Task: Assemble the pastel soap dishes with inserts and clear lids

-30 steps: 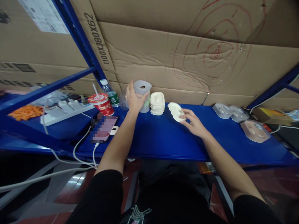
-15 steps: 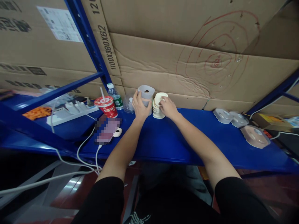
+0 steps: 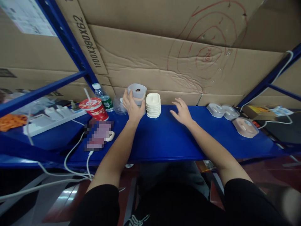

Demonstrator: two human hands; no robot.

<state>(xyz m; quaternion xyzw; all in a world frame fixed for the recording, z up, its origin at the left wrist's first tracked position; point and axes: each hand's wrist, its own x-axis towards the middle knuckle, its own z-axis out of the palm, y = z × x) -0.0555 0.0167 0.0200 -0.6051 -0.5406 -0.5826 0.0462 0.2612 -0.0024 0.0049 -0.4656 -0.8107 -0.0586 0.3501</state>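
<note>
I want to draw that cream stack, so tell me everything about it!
The stack is many cream, rounded-square pieces, maybe plastic, with a shape in the top one's middle. It stands upright, edges slightly uneven, on the blue table beside the pale container the left hand holds. The right hand is off it.

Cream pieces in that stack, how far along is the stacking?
Some stacking looks done: the cream pieces stand in one upright pile. The left hand grips the pale container beside it; the right hand is open and holds nothing. No loose cream piece shows, so perhaps none is left, though I can't be sure.
</note>
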